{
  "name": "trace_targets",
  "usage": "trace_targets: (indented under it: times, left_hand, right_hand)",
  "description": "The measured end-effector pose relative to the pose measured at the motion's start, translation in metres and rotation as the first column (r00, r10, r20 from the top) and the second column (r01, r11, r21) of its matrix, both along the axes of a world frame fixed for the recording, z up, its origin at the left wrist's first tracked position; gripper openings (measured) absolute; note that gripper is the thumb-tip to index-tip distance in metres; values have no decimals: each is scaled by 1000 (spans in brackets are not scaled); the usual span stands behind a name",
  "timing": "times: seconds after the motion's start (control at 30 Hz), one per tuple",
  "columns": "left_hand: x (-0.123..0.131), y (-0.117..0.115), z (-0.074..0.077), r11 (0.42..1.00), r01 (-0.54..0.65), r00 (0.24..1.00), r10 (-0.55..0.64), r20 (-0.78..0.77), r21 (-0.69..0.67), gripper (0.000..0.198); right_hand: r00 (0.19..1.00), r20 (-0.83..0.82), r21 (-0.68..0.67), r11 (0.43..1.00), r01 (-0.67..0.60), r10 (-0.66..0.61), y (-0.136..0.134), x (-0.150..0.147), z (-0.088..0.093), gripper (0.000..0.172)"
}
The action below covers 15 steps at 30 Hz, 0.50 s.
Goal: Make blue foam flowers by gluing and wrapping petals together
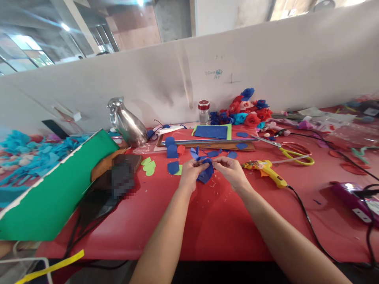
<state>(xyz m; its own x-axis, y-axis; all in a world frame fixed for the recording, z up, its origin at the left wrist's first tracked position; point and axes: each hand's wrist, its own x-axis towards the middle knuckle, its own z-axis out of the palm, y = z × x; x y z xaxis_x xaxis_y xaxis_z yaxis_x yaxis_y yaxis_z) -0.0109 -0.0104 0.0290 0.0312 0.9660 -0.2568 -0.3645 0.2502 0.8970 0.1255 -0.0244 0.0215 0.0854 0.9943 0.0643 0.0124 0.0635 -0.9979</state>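
Between my two hands, over the red table, is a dark blue paper flower (pixel 205 173) with overlapping petals. My left hand (pixel 191 171) has its fingers closed around the flower's left side. The fingertips of my right hand (pixel 229 167) pinch its right edge. Loose blue paper petals (pixel 172 167) lie to the left, and more blue petals (pixel 232 155) lie just behind my hands. Light green leaf-shaped cutouts (pixel 149 166) rest farther left. A yellow hot glue gun (pixel 268 170) lies right of my right hand, its nozzle toward it.
Scissors (pixel 286 152) lie behind the glue gun. Finished paper flowers (pixel 247 112), a lidded jar (pixel 203 112) and a metal jug (pixel 127 122) stand along the wall. A green-sided box (pixel 62 189) and a black bag (pixel 97 201) are left; a purple power strip (pixel 352 201) is right.
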Motion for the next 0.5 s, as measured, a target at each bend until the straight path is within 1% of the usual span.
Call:
trace_targets:
  times: [0.17, 0.5]
  left_hand:
    - [0, 1, -3, 1000, 20, 1000, -20, -6, 8, 28]
    - [0, 0, -1, 1000, 19, 1000, -19, -8, -5, 27]
  right_hand:
    - [1000, -3, -7, 1000, 7, -7, -1, 0, 3, 24]
    - [1000, -10, -4, 1000, -7, 7, -2, -1, 6, 24]
